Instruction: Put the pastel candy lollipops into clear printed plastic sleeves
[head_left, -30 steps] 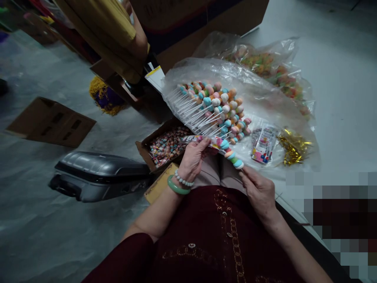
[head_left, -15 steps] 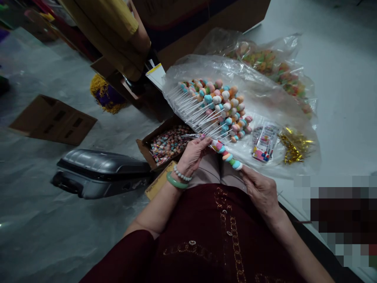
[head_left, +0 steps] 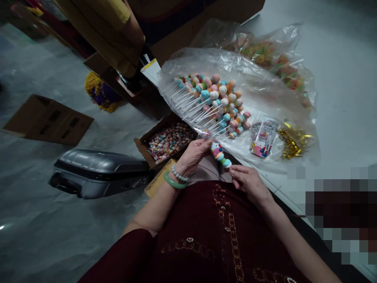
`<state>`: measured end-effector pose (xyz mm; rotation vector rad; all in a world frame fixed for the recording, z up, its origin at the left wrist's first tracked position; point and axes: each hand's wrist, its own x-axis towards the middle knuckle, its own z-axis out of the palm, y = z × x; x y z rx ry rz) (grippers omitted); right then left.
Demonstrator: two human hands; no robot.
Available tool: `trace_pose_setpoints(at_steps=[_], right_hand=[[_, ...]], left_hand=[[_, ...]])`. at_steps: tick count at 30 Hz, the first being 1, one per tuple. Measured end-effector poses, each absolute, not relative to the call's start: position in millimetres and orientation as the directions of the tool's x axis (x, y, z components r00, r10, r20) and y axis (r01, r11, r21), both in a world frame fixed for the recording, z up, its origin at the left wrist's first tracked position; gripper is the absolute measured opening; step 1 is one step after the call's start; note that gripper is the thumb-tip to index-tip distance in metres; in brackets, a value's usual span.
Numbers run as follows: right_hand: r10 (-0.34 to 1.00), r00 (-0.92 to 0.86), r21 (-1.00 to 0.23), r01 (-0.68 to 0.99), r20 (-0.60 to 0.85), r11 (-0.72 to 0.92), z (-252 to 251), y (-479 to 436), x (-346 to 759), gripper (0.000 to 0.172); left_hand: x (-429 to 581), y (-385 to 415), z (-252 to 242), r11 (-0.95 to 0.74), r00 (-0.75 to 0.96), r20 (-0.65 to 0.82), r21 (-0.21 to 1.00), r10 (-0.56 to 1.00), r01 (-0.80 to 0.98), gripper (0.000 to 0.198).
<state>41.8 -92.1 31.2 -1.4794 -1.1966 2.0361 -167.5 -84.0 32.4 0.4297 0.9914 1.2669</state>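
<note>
Over my lap, a skewer of pastel marshmallows runs between my two hands, its upper part inside a clear printed wrapper. My left hand, with a bead bracelet and green bangle at the wrist, pinches the wrapper near its printed part. At the white lower end, the fingers of my right hand close on the skewer; its stick is hidden by them. Just beyond lies a pile of unwrapped marshmallow skewers on clear plastic sheeting, sticks pointing left.
Printed wrappers and gold twist ties lie right of the pile, with bagged marshmallows behind. An open carton of wrapped sweets stands at left, beside a grey suitcase. Someone's yellow-brown clothing shows at upper left.
My right hand has moved left, toward my left hand, pushing the skewer deeper into the wrapper. Fewer marshmallows show outside it. The whole view has shifted slightly.
</note>
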Motion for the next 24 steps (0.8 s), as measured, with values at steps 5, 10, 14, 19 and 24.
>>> trace_pose_setpoints(at_steps=[5, 10, 14, 19, 24], right_hand=[[0.850, -0.307, -0.900, 0.234, -0.427, -0.368, 26.1, -94.8, 39.7, 0.034], [0.639, -0.462, -0.714, -0.017, -0.615, -0.700, 27.7, -91.7, 30.7, 0.030], [0.446, -0.677, -0.500, -0.131, -0.586, -0.856, 21.2, -85.5, 35.4, 0.023], [0.403, -0.738, -0.408, -0.187, -0.542, -0.893, 10.7, -81.9, 48.2, 0.016], [0.347, -0.798, -0.353, -0.181, -0.493, -0.918, 11.7, -78.7, 41.6, 0.013]], left_hand=[[-160.0, -80.3, 25.9, 0.263, -0.080, -0.382, 0.759, 0.921, -0.596, 0.036], [-146.0, -82.5, 21.3, 0.232, -0.098, -0.388, 0.715, 0.917, -0.659, 0.037], [-143.1, -84.7, 20.7, 0.240, -0.078, -0.387, 0.705, 0.919, -0.667, 0.035], [-147.7, -85.9, 18.2, 0.262, -0.078, -0.422, 0.686, 0.903, -0.679, 0.036], [-139.4, -85.4, 21.5, 0.246, -0.094, -0.412, 0.696, 0.906, -0.675, 0.038]])
